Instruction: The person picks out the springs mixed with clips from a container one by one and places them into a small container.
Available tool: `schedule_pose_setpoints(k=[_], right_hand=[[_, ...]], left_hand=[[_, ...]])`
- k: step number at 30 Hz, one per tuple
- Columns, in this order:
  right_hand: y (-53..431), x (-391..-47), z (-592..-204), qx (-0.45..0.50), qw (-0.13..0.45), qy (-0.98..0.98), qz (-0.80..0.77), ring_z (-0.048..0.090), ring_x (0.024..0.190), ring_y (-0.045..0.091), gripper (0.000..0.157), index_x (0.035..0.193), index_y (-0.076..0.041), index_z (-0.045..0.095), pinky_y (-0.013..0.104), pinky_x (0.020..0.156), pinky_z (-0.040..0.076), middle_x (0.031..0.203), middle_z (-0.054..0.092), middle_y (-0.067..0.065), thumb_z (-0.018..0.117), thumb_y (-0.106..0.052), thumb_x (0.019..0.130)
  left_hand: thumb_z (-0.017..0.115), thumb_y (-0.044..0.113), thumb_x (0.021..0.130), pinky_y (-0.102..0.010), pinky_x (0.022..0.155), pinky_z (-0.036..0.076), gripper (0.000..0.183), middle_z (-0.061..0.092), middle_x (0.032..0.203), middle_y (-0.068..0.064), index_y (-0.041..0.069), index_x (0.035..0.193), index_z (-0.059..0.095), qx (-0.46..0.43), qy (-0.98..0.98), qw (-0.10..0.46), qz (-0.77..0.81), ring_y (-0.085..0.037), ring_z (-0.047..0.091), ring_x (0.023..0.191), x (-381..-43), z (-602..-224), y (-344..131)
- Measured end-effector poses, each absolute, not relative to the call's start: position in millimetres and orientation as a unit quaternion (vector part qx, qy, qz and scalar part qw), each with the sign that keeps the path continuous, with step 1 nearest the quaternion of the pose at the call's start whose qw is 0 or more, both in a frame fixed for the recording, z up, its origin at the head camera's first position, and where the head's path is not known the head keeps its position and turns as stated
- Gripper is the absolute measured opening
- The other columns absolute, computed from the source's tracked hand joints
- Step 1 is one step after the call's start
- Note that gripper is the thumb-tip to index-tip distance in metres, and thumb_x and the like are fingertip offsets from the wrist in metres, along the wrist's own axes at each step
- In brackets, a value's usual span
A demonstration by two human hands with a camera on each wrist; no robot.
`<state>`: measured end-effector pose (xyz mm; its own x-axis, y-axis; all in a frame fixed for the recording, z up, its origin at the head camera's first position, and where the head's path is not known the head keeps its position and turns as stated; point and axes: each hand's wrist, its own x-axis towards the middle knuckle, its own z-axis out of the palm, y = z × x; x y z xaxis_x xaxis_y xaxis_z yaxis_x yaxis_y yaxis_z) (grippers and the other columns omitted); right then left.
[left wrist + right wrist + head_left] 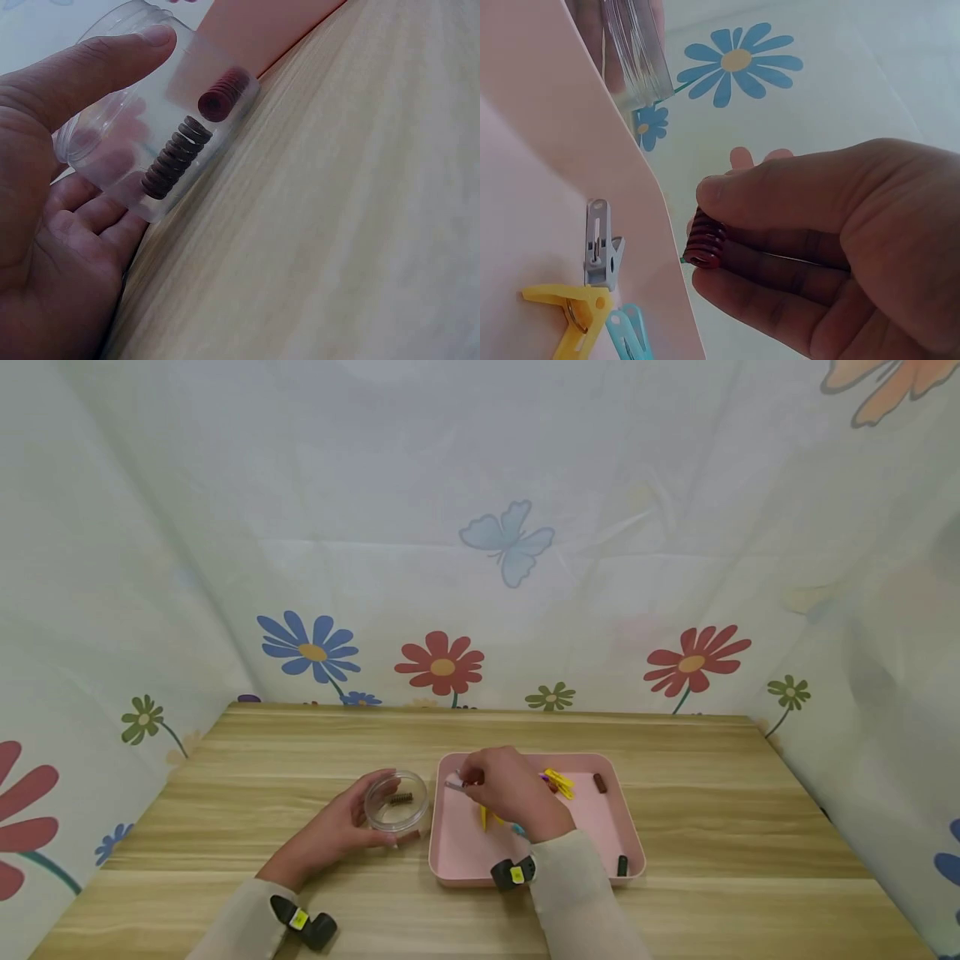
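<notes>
My left hand [347, 820] holds a clear plastic jar [373, 814] on the wooden table, with the thumb on one side and fingers round the other. Through its wall show a dark brown coil spring [175, 159] and a red coil spring [223, 94]. Over the left part of the pink tray [442, 868] is my right hand [513, 789], pinching a dark red coil spring [706, 241] between thumb and fingers. Below that hand lie a grey clothespin [598, 244], a yellow clothespin [576, 315] and a teal clothespin [628, 334].
Yellow clothespins [560, 783] lie toward the tray's far side. A reddish-brown piece [599, 783] sits at its right and a dark green piece [622, 865] in the near right corner. Behind the table [712, 827] hangs a flower-printed curtain [585, 627].
</notes>
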<state>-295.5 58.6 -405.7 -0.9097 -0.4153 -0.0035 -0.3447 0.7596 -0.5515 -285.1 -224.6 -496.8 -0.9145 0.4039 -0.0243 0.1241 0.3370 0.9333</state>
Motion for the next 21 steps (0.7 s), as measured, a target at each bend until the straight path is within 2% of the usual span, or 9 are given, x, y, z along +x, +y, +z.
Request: schedule_pose_setpoints(k=[2,3,5,9,11,13,15,18,21], right_hand=[[57.3,-295.3,-405.3,-0.204,0.063,0.938,-0.275,0.057,0.074,0.012,0.015,0.102,-0.015,0.073,0.02,0.062,0.051,0.085,0.065,-0.007,0.073,-0.018,0.087],[56.8,-295.2,-404.8,-0.203,0.063,0.938,-0.272,0.057,0.075,0.012,0.016,0.102,-0.015,0.073,0.02,0.062,0.051,0.085,0.065,-0.007,0.073,-0.019,0.087],[55.6,-295.2,-404.4,-0.204,0.064,0.939,-0.27,0.057,0.076,0.012,0.016,0.103,-0.016,0.073,0.02,0.065,0.051,0.086,0.065,-0.007,0.073,-0.02,0.087],[54.0,-295.1,-403.2,-0.211,0.06,0.939,-0.266,0.057,0.076,0.012,0.018,0.104,-0.016,0.073,0.02,0.067,0.051,0.087,0.066,-0.007,0.073,-0.021,0.087],[53.4,-294.8,-402.8,-0.213,0.059,0.938,-0.265,0.057,0.076,0.012,0.018,0.104,-0.016,0.073,0.02,0.068,0.052,0.086,0.066,-0.007,0.073,-0.022,0.087],[52.7,-294.7,-403.0,-0.217,0.057,0.938,-0.265,0.057,0.076,0.011,0.018,0.104,-0.016,0.073,0.02,0.069,0.051,0.086,0.066,-0.007,0.072,-0.022,0.088],[51.6,-294.4,-403.2,-0.223,0.051,0.937,-0.262,0.057,0.076,0.011,0.017,0.104,-0.016,0.073,0.02,0.069,0.051,0.085,0.066,-0.008,0.072,-0.023,0.088],[50.3,-293.8,-403.4,-0.233,0.041,0.936,-0.261,0.056,0.075,0.01,0.016,0.103,-0.016,0.073,0.019,0.069,0.051,0.083,0.064,-0.008,0.071,-0.023,0.088],[49.0,-292.7,-402.4,-0.246,0.03,0.934,-0.259,0.055,0.073,0.01,0.013,0.101,-0.016,0.072,0.019,0.068,0.05,0.082,0.063,-0.008,0.07,-0.022,0.089]], left_hand=[[0.085,0.032,0.071,-0.04,0.118,0.02,0.093,0.039,0.154,-0.003,0.033,0.147,0.031,0.163,0.808,0.126,0.552,-0.022,0.029,0.147,-285.0,-497.7,-225.0],[0.085,0.032,0.071,-0.043,0.118,0.019,0.093,0.039,0.154,-0.003,0.034,0.147,0.031,0.163,0.808,0.126,0.552,-0.022,0.029,0.147,-285.2,-498.0,-225.2],[0.085,0.032,0.072,-0.035,0.119,0.022,0.092,0.039,0.154,-0.003,0.035,0.147,0.031,0.165,0.808,0.125,0.551,-0.022,0.029,0.147,-285.4,-498.5,-225.4],[0.085,0.03,0.072,-0.008,0.108,0.025,0.092,0.039,0.154,-0.004,0.035,0.146,0.032,0.169,0.806,0.122,0.554,-0.022,0.028,0.147,-286.0,-498.7,-225.3],[0.085,0.03,0.071,-0.004,0.105,0.024,0.092,0.039,0.154,-0.004,0.035,0.146,0.032,0.168,0.806,0.123,0.554,-0.022,0.029,0.147,-285.9,-498.3,-225.3],[0.085,0.03,0.071,-0.012,0.111,0.025,0.092,0.04,0.154,-0.004,0.035,0.146,0.032,0.167,0.807,0.123,0.553,-0.022,0.029,0.147,-285.5,-497.9,-225.3],[0.085,0.031,0.072,-0.026,0.117,0.024,0.092,0.04,0.153,-0.003,0.036,0.146,0.032,0.167,0.809,0.123,0.55,-0.022,0.03,0.146,-285.3,-497.6,-225.3],[0.085,0.031,0.072,-0.044,0.118,0.019,0.091,0.04,0.153,-0.003,0.035,0.146,0.032,0.168,0.809,0.122,0.55,-0.022,0.03,0.146,-285.1,-497.3,-225.3],[0.085,0.03,0.072,-0.044,0.118,0.019,0.091,0.04,0.153,-0.003,0.035,0.146,0.032,0.168,0.81,0.121,0.548,-0.022,0.03,0.146,-285.0,-496.6,-225.1]])
